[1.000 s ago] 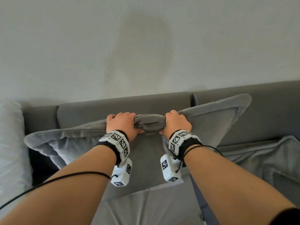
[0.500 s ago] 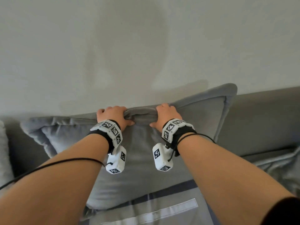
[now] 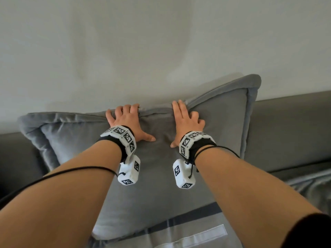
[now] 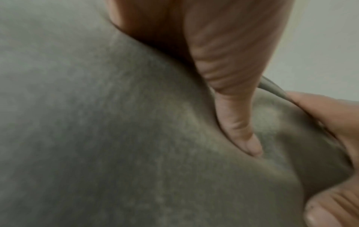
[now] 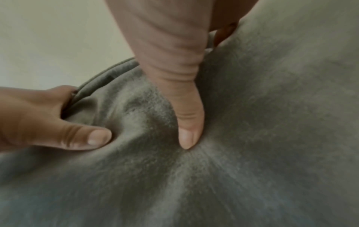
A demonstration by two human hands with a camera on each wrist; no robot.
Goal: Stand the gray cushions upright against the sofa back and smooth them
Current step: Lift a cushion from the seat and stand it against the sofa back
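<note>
Nothing readable here tbh. No words, brands or numbers anywhere. Only markings are black-and-white square code patterns on the white plastic wrist bands (image 3: pixel 119 134) and the white boxy camera units (image 3: pixel 129 170) hanging under them, and those aren't text.

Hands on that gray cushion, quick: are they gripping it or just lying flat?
Left hand: open, fingers spread and pressing flat on the gray cushion near its top edge.
Right hand: open, fingers straight, pressing the same cushion.
</note>
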